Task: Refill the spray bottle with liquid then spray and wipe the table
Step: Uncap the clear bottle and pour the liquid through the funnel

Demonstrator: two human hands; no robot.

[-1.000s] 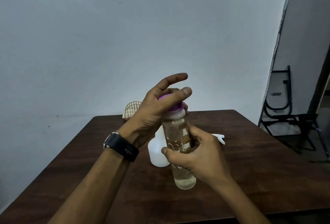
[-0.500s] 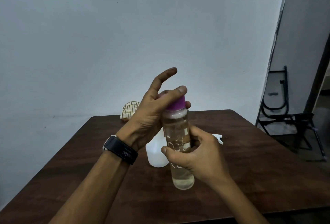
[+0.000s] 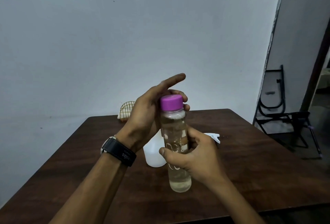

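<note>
**Both hands on the refill bottle, cap on**

Right hand is wrapped round the middle of the clear bottle, holding it upright over the table. Left hand curls its fingers round the purple cap, index finger sticking straight out, black watch on the wrist. The white spray bottle stands on the dark wood just behind, with its spray head lying nearby. Plain grey wall, and a black metal frame off to the right.
</note>
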